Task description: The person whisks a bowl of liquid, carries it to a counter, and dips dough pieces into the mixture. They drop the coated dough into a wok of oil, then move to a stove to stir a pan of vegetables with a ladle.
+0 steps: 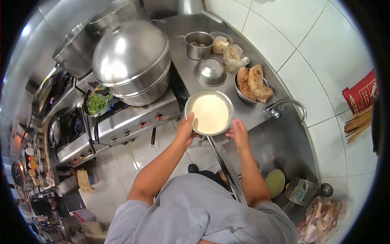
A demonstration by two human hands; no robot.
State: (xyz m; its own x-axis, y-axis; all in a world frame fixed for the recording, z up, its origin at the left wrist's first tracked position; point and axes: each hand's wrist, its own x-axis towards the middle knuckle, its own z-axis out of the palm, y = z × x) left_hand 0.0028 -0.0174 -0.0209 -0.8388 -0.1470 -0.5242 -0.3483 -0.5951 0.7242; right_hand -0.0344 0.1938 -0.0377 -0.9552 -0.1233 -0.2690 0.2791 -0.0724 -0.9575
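Observation:
A round metal bowl (187, 110) is held up in front of me, filled with a smooth, pale cream-coloured substance (210, 112). My left hand (187, 131) grips it at the lower left, thumb on the rim and fingers beneath. At the lower right, my right hand (239, 132) is beside the bowl with its fingers apart, fingertips right at the edge. Just beyond the bowl, an upturned metal bowl (210, 72) rests on the steel counter (178, 42).
Left, a large domed steamer pot (132, 57) and a pan of chopped greens (97, 103) stand on the stove (134, 124). On the counter are a metal pot (199, 44) and a bowl of browned pieces (254, 83). Right is a sink (280, 140) with a tap (286, 107).

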